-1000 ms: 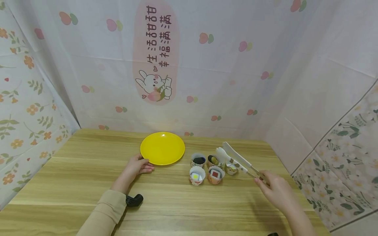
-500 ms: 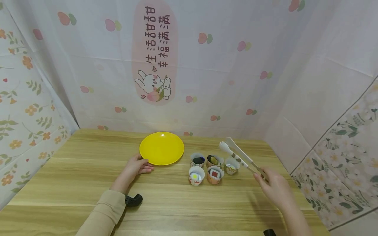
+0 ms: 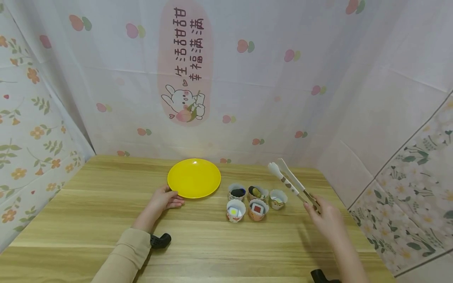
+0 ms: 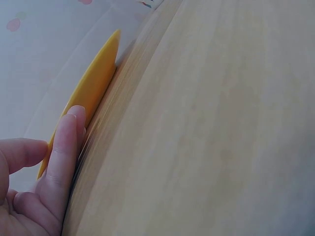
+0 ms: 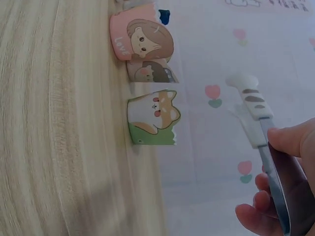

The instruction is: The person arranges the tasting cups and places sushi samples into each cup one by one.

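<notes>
My left hand (image 3: 163,202) pinches the near-left rim of a yellow plate (image 3: 194,178) that lies on the table. In the left wrist view its thumb is on the upper side of the plate (image 4: 93,83), with the fingers along the underside. My right hand (image 3: 327,218) grips metal tongs (image 3: 288,181) with white paw-shaped tips. The tongs' tips stand slightly apart, with nothing between them, above and behind the paper cups. Closest to them is the rightmost cup (image 3: 278,199), printed with a dog (image 5: 153,118); its contents are unclear.
Left of that cup stand a cup with a dark item (image 3: 236,192), one with brown and dark pieces (image 3: 257,192), one with a yellow-marked white block (image 3: 235,211) and one with a red-marked white block (image 3: 258,210). A patterned curtain (image 3: 226,98) hangs behind the wooden table (image 3: 226,251).
The tongs in my right hand have risen and swung to the right, away from the rightmost cup, which they partly covered before. My left hand and the plate have stayed put.
</notes>
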Motion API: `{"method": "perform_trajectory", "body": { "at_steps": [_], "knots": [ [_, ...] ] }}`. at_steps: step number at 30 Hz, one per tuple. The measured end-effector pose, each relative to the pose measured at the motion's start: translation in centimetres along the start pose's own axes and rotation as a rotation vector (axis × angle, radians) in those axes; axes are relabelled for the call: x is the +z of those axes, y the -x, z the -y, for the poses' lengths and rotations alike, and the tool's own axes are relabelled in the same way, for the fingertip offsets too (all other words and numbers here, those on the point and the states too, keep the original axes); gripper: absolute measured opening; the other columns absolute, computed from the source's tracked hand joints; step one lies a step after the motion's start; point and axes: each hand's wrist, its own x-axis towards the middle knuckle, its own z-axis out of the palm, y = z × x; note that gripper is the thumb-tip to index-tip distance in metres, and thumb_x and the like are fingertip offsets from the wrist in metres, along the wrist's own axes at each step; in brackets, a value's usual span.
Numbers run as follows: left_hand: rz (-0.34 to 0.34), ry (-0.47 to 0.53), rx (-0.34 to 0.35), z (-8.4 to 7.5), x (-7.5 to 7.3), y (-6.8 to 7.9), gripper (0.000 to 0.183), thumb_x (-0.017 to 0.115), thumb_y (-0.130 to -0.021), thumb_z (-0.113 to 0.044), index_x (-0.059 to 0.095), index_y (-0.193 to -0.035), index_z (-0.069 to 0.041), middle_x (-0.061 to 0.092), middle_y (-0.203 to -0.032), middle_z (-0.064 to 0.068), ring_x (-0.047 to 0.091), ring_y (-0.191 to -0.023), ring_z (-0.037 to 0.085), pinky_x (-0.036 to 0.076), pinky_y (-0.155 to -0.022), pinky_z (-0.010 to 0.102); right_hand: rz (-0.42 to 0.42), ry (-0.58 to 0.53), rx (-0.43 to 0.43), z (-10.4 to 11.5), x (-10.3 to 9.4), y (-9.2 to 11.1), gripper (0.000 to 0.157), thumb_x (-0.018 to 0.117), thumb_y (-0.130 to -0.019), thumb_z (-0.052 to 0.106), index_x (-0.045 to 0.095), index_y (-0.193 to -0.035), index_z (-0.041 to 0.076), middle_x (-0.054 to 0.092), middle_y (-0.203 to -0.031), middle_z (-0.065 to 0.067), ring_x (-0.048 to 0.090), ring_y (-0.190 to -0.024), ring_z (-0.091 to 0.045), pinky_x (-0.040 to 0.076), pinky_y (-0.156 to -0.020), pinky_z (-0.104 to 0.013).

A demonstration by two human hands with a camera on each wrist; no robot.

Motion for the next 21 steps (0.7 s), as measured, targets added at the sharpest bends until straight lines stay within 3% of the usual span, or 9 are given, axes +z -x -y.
{"method": "perform_trajectory", "body": {
  "at_steps": [4, 11, 16, 21],
  "knots": [
    [0.0, -0.005, 0.002, 0.0, 0.0, 0.0, 0.042, 0.041, -0.1, -0.001, 0.027, -0.137, 0.014, 0.064, -0.084, 0.016, 0.069, -0.071, 0.022, 0.059, -0.068, 0.032, 0.002, -0.01, 0.035, -0.3, 0.2, -0.1, 0.049, 0.058, -0.097, 0.026, 0.049, -0.13, -0.009, 0.062, -0.103, -0.027, 0.062, -0.086, -0.04, 0.053, -0.063, -0.051],
    [-0.007, -0.005, 0.001, 0.0, -0.1, 0.0, 0.044, 0.041, -0.101, -0.002, 0.026, -0.139, 0.013, 0.064, -0.084, 0.016, 0.069, -0.072, 0.022, 0.059, -0.069, 0.031, -0.056, -0.002, 0.061, -0.9, 0.7, -0.4, 0.045, 0.059, -0.096, 0.024, 0.053, -0.123, -0.012, 0.061, -0.088, -0.015, 0.056, -0.069, -0.026, 0.046, -0.054, -0.037],
    [0.004, -0.003, 0.007, -0.1, 0.0, 0.1, 0.043, 0.041, -0.101, -0.002, 0.026, -0.138, 0.014, 0.065, -0.085, 0.016, 0.069, -0.072, 0.021, 0.059, -0.068, 0.031, -0.092, 0.004, 0.055, -1.2, 1.2, -0.7, 0.041, 0.061, -0.095, 0.019, 0.054, -0.12, -0.013, 0.061, -0.085, -0.015, 0.057, -0.069, -0.027, 0.049, -0.056, -0.041],
    [0.005, -0.004, 0.01, -0.1, 0.0, 0.2, 0.044, 0.041, -0.101, -0.002, 0.025, -0.138, 0.014, 0.065, -0.085, 0.016, 0.069, -0.072, 0.022, 0.059, -0.068, 0.031, -0.087, -0.004, 0.07, -1.6, 1.7, -0.8, 0.041, 0.06, -0.095, 0.019, 0.054, -0.12, -0.013, 0.061, -0.094, -0.024, 0.061, -0.078, -0.037, 0.052, -0.063, -0.051]
  ]
}}
